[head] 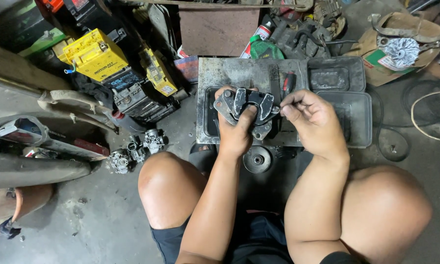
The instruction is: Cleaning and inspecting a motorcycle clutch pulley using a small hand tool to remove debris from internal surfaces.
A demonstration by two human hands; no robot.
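My left hand [235,131] grips a dark metal clutch-shoe assembly [249,108], holding it up over a grimy black tray [208,124], thumb across its middle. My right hand [312,120] sits at the assembly's right edge, fingertips pinched together against it; whether something small is between them is hidden. I am squatting, both bare knees in the lower part of the view.
A round pulley-like metal part [257,159] lies on the floor below the tray. A second black tray [353,117] is to the right. Yellow batteries [95,55] and carburettor parts [138,147] crowd the left. A finned metal wheel [400,52] rests on cardboard at top right.
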